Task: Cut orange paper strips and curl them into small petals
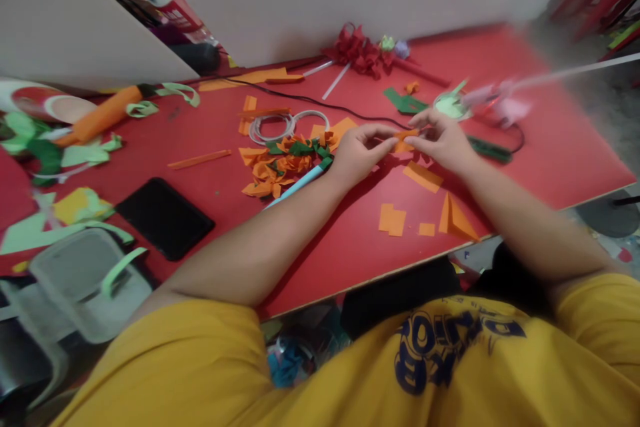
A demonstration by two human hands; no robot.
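Observation:
My left hand [359, 155] and my right hand [440, 139] meet over the red table [550, 147]. Both pinch a small orange paper piece [403, 141] between their fingertips. Just left of my left hand lies an orange and green paper flower [285, 163] on a light blue stick [300, 181]. Loose orange paper scraps [423, 177] lie under and in front of my hands, and further orange scraps [393, 219] lie near the table's front edge.
A black phone [165, 217] lies at the left front. White wire coils [273, 125] and a black cable [325, 103] sit behind the flower. A red paper flower [357, 50] lies by the wall. A green tape roll [450, 105], a glue gun [493, 103] and green paper strips [75, 153] are around.

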